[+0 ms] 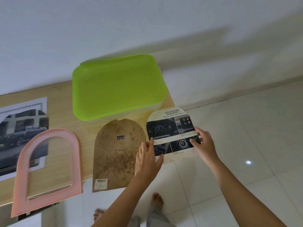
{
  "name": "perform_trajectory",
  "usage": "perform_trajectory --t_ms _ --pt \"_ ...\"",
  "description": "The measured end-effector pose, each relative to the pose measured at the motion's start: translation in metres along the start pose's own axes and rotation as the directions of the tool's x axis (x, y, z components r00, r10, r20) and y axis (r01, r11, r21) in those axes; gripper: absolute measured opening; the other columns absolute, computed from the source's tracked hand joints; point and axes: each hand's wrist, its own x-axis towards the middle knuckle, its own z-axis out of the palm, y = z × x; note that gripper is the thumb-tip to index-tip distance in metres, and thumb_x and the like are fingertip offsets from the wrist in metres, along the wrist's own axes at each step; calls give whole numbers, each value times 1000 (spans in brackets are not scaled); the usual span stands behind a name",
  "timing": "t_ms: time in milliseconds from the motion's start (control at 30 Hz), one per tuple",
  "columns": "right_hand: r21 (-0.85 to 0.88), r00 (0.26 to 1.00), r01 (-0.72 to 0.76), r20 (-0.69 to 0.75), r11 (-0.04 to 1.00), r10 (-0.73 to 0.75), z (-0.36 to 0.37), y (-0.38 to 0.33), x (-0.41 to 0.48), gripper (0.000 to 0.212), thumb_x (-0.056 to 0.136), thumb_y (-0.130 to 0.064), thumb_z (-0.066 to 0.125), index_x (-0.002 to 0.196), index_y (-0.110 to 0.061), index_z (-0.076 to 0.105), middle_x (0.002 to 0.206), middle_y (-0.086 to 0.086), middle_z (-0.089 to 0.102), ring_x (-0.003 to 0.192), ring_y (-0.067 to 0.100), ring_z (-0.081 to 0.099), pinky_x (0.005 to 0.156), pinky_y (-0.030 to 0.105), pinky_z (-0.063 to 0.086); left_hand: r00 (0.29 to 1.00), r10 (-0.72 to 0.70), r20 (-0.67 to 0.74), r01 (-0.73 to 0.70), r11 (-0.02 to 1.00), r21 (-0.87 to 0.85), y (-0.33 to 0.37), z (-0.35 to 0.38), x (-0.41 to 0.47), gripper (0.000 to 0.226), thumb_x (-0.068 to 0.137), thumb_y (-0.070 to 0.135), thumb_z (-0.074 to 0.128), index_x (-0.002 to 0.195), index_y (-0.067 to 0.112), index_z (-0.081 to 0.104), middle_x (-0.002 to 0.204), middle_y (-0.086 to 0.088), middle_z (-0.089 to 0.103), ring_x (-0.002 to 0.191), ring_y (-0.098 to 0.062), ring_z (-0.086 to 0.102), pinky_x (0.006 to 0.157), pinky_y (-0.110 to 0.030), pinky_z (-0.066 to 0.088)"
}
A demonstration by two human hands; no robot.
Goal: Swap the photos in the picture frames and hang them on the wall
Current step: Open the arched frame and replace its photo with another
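An arch-shaped photo (170, 128) printed with car dashboard pictures and the word ADVANCED hangs at the table's right end. My left hand (148, 158) pinches its lower left corner. My right hand (204, 144) holds its right edge, fingers on the print. Left of it a stained brown arch-shaped backing board (114, 154) lies flat, a small metal hanger at its middle. An empty pink arch-shaped frame (49, 169) lies at the left, overhanging the table's front edge. Under that frame lies a rectangular photo (21, 128) of a dark car.
A box with a lime green lid (118, 86) stands at the back of the wooden table (60, 110), against the white wall. White tiled floor (246, 136) spreads to the right and below. Feet show beneath the table edge.
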Motion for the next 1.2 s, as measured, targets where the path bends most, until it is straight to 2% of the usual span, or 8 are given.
perform_trajectory --t_ms 100,267,533,633,800,967,1100,1200 --pt "-31 1000 6 8 1000 -6 1 -1 2 44 87 -5 57 128 -17 48 113 7 43 85 3 50 66 5 40 1000 -4 -13 5 997 81 -1 -1 1 71 92 50 40 147 16 12 125 -3 33 113 -15 36 99 -26 34" --pt "-244 999 44 24 969 -39 4 -5 1 50 87 -8 56 135 -12 42 122 5 41 112 21 45 91 25 40 1000 22 -11 -20 989 146 -6 -3 3 62 91 50 39 143 17 25 129 -4 34 117 -18 35 98 -29 35" --pt "-630 973 227 116 743 -199 33 -55 -17 50 92 -23 50 139 -11 36 145 9 35 134 24 32 108 36 32 993 112 40 -118 972 205 -47 -46 0 60 92 49 40 143 19 26 153 -6 16 141 -24 14 113 -41 17" --pt "-603 949 312 226 734 -218 73 -90 -34 53 97 -32 40 145 -14 26 153 8 21 142 22 16 116 36 19 996 36 -81 -21 985 172 -88 -72 -2 67 93 57 23 146 16 26 154 -4 21 144 -18 14 116 -37 8" --pt "-577 889 455 328 678 -318 174 -156 -65 55 99 -42 29 146 -15 22 156 4 15 144 17 11 116 32 9 994 -74 -81 89 978 187 -194 -123 -15 71 90 58 22 127 7 55 135 -12 52 126 -29 48 103 -48 34" --pt "-472 833 537 424 699 -354 287 -217 -90 55 98 -38 34 145 -13 23 154 5 19 142 19 16 116 31 17 981 -140 -136 164 968 188 -314 -173 -34 87 80 66 -8 149 16 14 157 -3 7 145 -19 1 115 -34 -5" --pt "-412 794 594 438 691 -421 359 -262 -91 52 97 -32 40 143 -10 29 151 5 29 139 19 25 116 30 21 948 -205 -245 237 965 113 -401 -199 -43 81 86 64 5 147 13 20 155 -4 10 144 -21 8 116 -38 6" --pt "-376 793 589 439 716 -422 401 -294 -79 52 97 -27 41 144 -10 28 151 6 28 140 17 24 115 28 19 937 -242 -251 259 965 37 -445 -215 -47 90 79 71 -7 147 20 20 156 -3 14 145 -17 5 116 -34 3"
